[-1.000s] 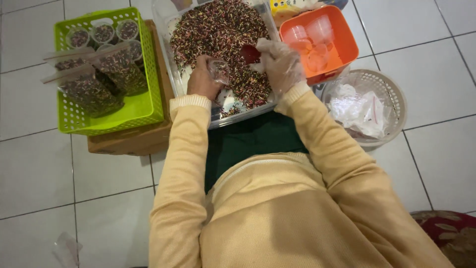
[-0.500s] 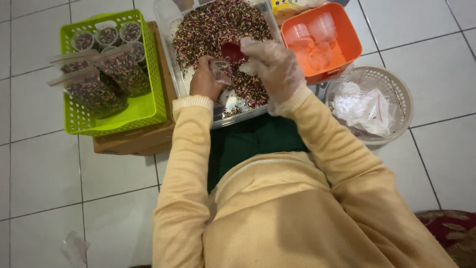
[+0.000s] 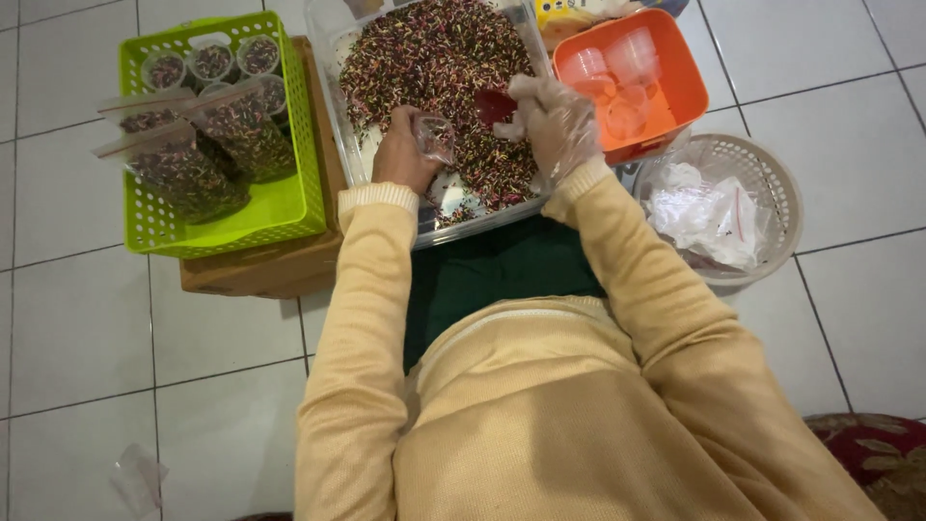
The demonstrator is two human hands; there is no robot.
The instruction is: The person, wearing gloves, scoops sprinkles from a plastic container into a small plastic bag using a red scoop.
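Observation:
A clear plastic tub (image 3: 333, 72) in front of me holds a heap of dark multicoloured sprinkles (image 3: 434, 68). My left hand (image 3: 400, 150) is bare and grips a small clear cup (image 3: 434, 137) tilted over the sprinkles. My right hand (image 3: 555, 121) wears a thin clear plastic glove and holds a small red scoop (image 3: 494, 104) just to the right of the cup, above the sprinkles. Both yellow sleeves reach into the tub's near edge.
A green basket (image 3: 280, 207) at the left holds filled bags and cups of sprinkles, resting on a brown box (image 3: 260, 270). An orange bin (image 3: 675, 92) of empty clear cups sits at the right. A white round basket (image 3: 772, 183) holds plastic bags. White floor tiles surround.
My right hand moved the red scoop left from the tub's right side to beside the cup in my left hand. The left hand stayed in place.

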